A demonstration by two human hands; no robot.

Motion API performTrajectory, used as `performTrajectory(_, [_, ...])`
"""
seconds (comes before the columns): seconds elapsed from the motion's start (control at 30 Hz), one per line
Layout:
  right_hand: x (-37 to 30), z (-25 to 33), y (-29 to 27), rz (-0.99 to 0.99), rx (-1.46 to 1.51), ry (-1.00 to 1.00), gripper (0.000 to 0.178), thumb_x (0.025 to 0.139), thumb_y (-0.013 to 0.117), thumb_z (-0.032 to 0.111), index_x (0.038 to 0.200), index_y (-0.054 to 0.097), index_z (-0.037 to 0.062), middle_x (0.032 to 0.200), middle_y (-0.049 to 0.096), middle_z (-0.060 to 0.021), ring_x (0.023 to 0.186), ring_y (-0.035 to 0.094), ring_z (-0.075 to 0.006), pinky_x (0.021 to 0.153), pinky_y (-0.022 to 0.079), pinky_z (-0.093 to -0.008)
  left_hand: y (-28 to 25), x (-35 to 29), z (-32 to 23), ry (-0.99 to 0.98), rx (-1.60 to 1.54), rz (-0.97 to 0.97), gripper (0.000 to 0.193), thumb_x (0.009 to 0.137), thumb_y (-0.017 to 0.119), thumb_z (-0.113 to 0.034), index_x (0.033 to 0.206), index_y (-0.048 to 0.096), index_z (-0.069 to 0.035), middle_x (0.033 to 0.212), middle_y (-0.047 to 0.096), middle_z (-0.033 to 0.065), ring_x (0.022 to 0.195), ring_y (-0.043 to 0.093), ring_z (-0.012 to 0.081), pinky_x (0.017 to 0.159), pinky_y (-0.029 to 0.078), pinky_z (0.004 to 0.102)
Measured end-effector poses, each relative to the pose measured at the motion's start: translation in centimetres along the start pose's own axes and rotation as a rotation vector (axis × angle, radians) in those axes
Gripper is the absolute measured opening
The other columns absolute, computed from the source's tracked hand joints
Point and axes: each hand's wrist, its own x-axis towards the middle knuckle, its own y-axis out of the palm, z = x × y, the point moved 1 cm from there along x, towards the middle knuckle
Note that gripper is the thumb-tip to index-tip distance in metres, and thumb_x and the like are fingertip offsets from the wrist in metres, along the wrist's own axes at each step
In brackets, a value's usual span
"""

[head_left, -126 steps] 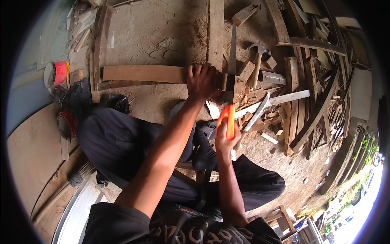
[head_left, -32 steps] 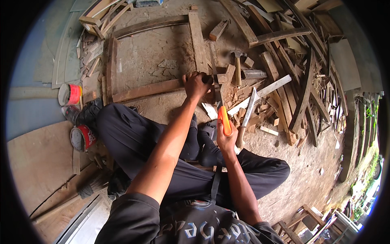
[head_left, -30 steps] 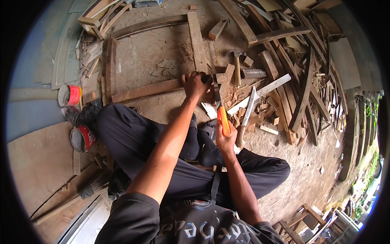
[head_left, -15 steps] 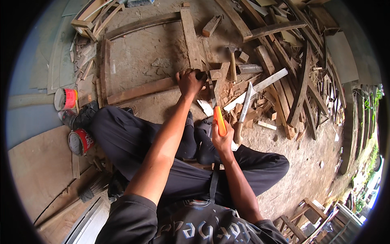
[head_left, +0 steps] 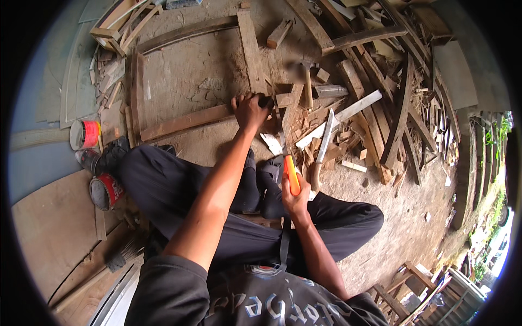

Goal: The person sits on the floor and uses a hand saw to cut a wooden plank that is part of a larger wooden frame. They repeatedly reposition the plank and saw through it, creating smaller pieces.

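A wooden frame point(head_left: 187, 120) lies on the ground in front of me. My left hand point(head_left: 252, 113) is closed over its near right corner, where a long plank point(head_left: 250, 51) meets the near rail. In my right hand point(head_left: 296, 200) is the orange handle of a handsaw point(head_left: 293, 174). The narrow saw blade points away from me and runs just right of my left hand, against the wood at the corner. My left hand hides part of that joint, so the depth of any cut cannot be seen. My feet rest just below the corner.
Right of the saw lie a long knife point(head_left: 326, 136), a hammer point(head_left: 308, 84) and wood offcuts point(head_left: 350, 133). A heap of planks point(head_left: 402, 111) fills the far right. To my left are two red-labelled cans point(head_left: 91, 134) and a board point(head_left: 60, 204).
The saw and my right hand have drawn back toward me, and more blade shows above the handle. My left hand keeps its place on the frame's corner.
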Motion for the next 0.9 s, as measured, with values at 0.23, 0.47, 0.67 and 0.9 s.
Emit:
performTrajectory(0.23, [0.3, -0.9, 0.5, 0.027, 0.016, 0.097, 0.017, 0.09, 0.067, 0.013, 0.085, 0.063, -0.0031, 0.063, 0.058, -0.0172, 0.05, 0.054, -0.0207, 0.052, 0.044, -0.0349, 0.4, -0.6, 0.0, -0.005, 0.013, -0.013, 0.047, 0.087, 0.066, -0.058, 0.093, 0.075, -0.012, 0.1, 0.071, 0.0079, 0.1, 0.061, 0.0273, 0.106, 0.031, 0.0512])
performTrajectory(0.47, [2.1, -0.4, 0.3, -0.007, 0.055, 0.063, 0.018, 0.091, 0.067, 0.012, 0.082, 0.062, -0.0029, 0.061, 0.057, -0.0143, 0.052, 0.053, -0.016, 0.052, 0.044, -0.0336, -0.2, 0.1, -0.6, 0.007, -0.019, -0.029, 0.048, 0.088, 0.063, -0.059, 0.095, 0.076, -0.013, 0.098, 0.071, 0.0064, 0.098, 0.063, 0.0277, 0.104, 0.032, 0.0517])
performTrajectory(0.67, [-1.5, -1.5, -0.6, 0.025, 0.017, 0.018, 0.015, 0.091, 0.065, 0.011, 0.084, 0.063, -0.0021, 0.061, 0.058, -0.015, 0.054, 0.062, -0.0187, 0.052, 0.046, -0.0337, -0.2, -0.4, 0.0, -0.004, 0.05, 0.017, 0.048, 0.088, 0.061, -0.063, 0.105, 0.075, -0.02, 0.105, 0.072, 0.0033, 0.105, 0.062, 0.0272, 0.108, 0.029, 0.0536])
performTrajectory(0.9, [2.2, -1.0, 1.2, 0.02, 0.097, 0.023, 0.016, 0.09, 0.066, 0.013, 0.086, 0.065, -0.0031, 0.063, 0.06, -0.0149, 0.053, 0.053, -0.0138, 0.052, 0.044, -0.033, 0.1, -0.3, 0.3, -0.031, 0.031, 0.069, 0.047, 0.088, 0.062, -0.062, 0.104, 0.075, -0.02, 0.107, 0.072, 0.0022, 0.108, 0.062, 0.0265, 0.108, 0.028, 0.0555])
